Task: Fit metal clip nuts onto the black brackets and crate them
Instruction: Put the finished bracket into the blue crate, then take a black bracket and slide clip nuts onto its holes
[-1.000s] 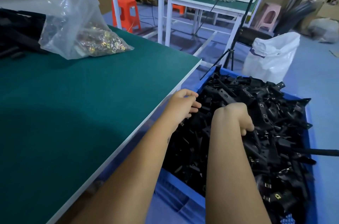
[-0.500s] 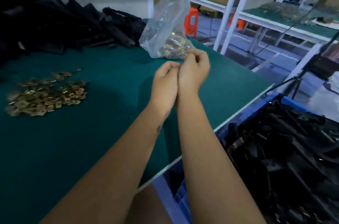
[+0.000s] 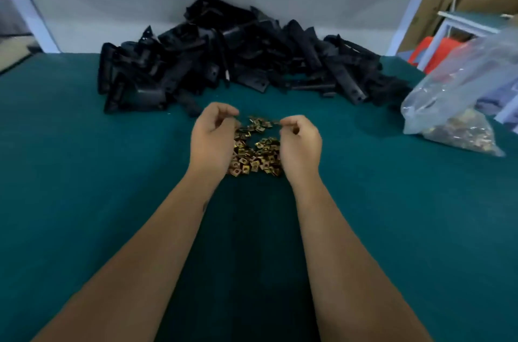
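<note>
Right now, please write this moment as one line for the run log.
left hand: curled over nuts, grip unclear | right hand: same | brackets: piled behind | bag: right

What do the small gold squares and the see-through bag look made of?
Small gold square clip nuts: apparently plated metal, given the brassy glints. Clear crinkled bag: seemingly thin plastic film, see-through and creased, with more gold pieces inside.

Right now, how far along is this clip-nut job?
Early, by this view. No fitted bracket or crate is visible. Both the left hand and right hand hover with curled fingers at the loose clip nuts. The black brackets remain piled behind.
</note>
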Demonstrator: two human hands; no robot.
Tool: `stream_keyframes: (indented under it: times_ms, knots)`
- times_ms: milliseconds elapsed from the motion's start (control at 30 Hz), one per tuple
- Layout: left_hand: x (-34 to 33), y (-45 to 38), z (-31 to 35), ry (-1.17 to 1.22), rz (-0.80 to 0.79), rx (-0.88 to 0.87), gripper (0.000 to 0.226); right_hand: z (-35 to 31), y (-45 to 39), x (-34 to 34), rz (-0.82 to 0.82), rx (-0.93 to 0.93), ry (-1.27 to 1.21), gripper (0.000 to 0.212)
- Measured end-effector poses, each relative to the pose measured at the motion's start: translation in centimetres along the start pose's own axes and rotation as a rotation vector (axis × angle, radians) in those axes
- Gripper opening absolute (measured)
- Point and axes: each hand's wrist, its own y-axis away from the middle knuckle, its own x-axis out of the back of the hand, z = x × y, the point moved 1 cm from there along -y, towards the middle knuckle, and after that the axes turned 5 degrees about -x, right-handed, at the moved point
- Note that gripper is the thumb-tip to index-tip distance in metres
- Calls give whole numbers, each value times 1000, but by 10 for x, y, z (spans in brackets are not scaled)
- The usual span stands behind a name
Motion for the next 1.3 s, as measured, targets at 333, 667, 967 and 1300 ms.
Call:
stream_keyframes:
  times_ms: [333,667,967,1300]
  knots:
    - [41,-75,-40,-482,17,260,35,13,-6,-2,-52,26,66,24]
    - [36,-57,-39,-81,276,184,16,7,-4,-6,-44,112,168,20]
    - [15,-8,-19,182,166,89,29,-3,12,-9,14,485,335,29]
    - [21,-8,-12,87,-8,-52,44,-4,22,-14,-100,363,177,46]
